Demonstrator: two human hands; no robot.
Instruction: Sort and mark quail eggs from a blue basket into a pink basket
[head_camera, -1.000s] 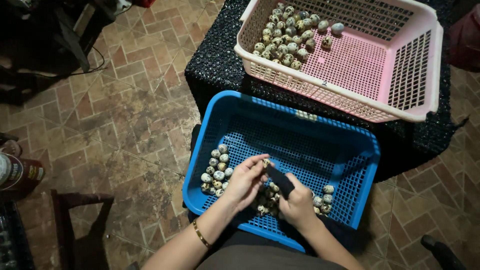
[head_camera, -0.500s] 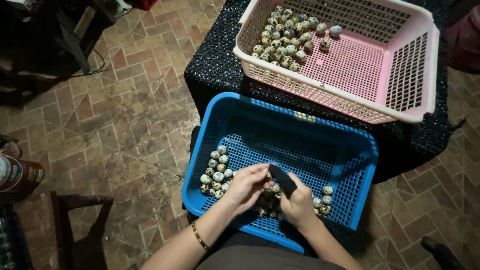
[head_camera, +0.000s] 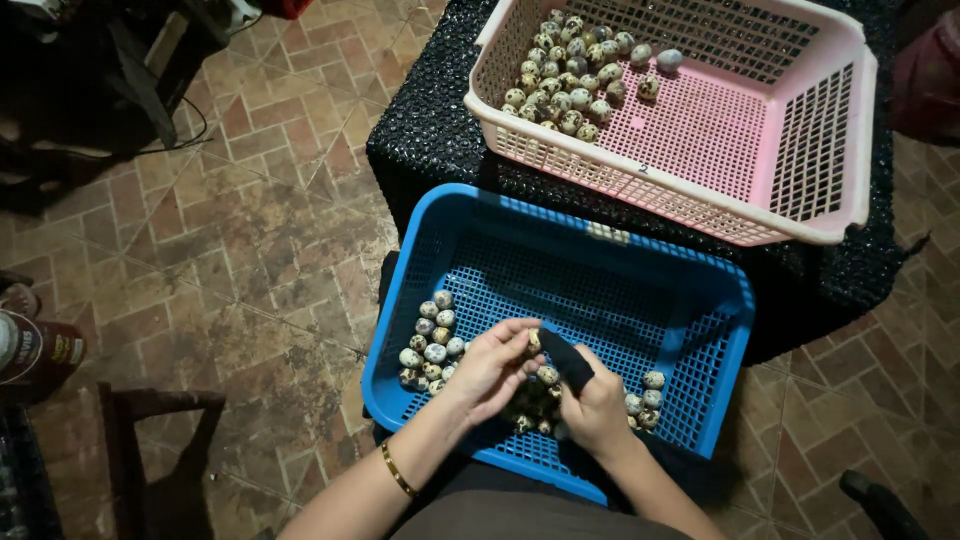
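Observation:
A blue plastic basket (head_camera: 690, 280) rests on my lap with speckled quail eggs (head_camera: 430, 342) piled in its near left corner and a few more eggs (head_camera: 642, 398) at the right. My left hand (head_camera: 492, 368) is curled over eggs in the middle of the basket and grips some. My right hand (head_camera: 592, 403), its forefinger in a black sleeve, pinches a speckled egg (head_camera: 547, 375) against the left hand. A gold bangle (head_camera: 397, 470) circles my left wrist.
A pink plastic basket (head_camera: 820, 150) stands beyond on a black-covered table (head_camera: 420, 140), with many speckled eggs (head_camera: 570, 75) heaped in its far left corner. Brick-pattern floor (head_camera: 250, 250) lies to the left. A bottle (head_camera: 35, 350) and a dark wooden stool (head_camera: 150, 440) stand at the lower left.
Both hands stay together over the eggs in the blue basket; the fingers shift slightly. Nothing else moved.

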